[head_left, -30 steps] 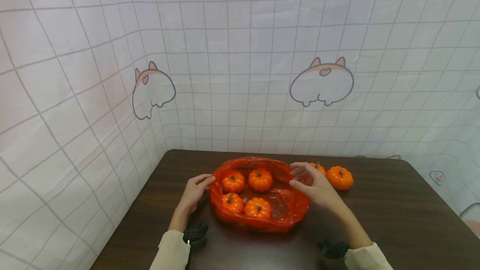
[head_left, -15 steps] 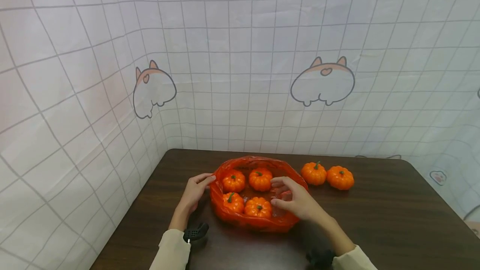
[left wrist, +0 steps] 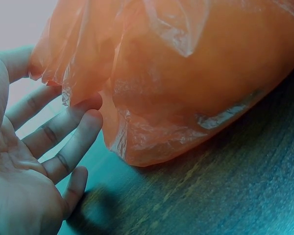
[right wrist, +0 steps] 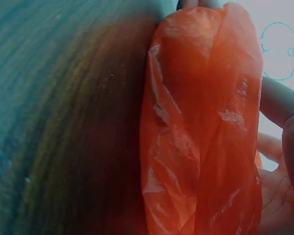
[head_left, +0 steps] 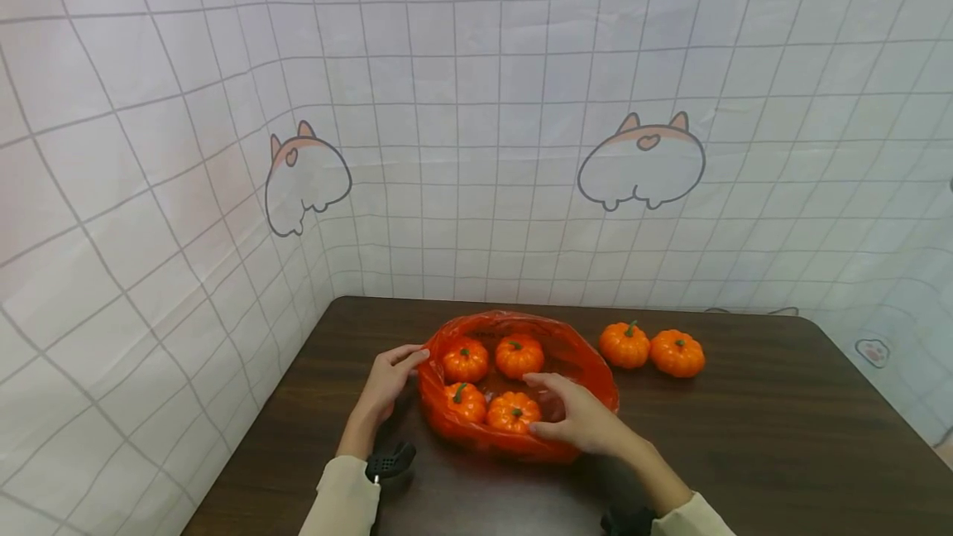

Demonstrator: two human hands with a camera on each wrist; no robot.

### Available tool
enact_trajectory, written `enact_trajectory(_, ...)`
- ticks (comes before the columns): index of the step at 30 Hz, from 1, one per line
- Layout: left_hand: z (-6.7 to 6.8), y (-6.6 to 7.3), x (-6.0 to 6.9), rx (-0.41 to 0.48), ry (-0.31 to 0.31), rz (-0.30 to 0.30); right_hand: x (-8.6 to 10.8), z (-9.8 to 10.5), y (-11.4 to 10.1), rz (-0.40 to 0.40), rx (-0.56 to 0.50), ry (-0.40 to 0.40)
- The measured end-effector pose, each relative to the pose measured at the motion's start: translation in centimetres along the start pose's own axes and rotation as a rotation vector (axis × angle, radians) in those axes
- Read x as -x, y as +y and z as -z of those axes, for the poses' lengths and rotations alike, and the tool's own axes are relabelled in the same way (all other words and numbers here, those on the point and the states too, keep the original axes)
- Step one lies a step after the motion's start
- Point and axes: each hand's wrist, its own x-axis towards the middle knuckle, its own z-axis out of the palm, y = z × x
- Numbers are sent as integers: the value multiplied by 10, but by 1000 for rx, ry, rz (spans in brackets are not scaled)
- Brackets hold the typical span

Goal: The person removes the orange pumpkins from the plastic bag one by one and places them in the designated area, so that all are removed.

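A red plastic bag (head_left: 594, 377) lies with its mouth spread wide, and several small orange pumpkins sit inside. My left hand (head_left: 383, 380) pinches the bag's left rim; in the left wrist view the bag's edge (left wrist: 83, 68) passes between the thumb and fingers, with the other fingers spread. Over the bag's right half is my right hand (head_left: 584, 420), thumb and fingers apart. Its fingertips are beside the front right pumpkin (head_left: 512, 412); contact is hard to tell. In the right wrist view the bag's wall (right wrist: 201, 127) hides most of that hand.
Two more pumpkins, one upright (head_left: 624, 346) and one beside it (head_left: 677, 354), rest on the dark wooden table (head_left: 774, 420) right of the bag. A white grid-patterned cloth (head_left: 476, 230) hangs behind and along the left side.
My right hand has moved left and down, from near the pumpkins outside the bag to over the bag's inside. My left hand has stayed on the rim.
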Motion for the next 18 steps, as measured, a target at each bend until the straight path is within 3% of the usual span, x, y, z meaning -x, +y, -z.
enact_trajectory(7, -1, -1, -1, 9, -2, 0, 0, -4, 5, -8, -36, -57)
enact_trajectory(14, 0, -2, 0, -12, -4, 0, 0, -5, 6, -10, 54, -84)
enact_trajectory(18, 0, -3, 0, -18, -6, -4, 1, -5, 7, 5, 1, -106)
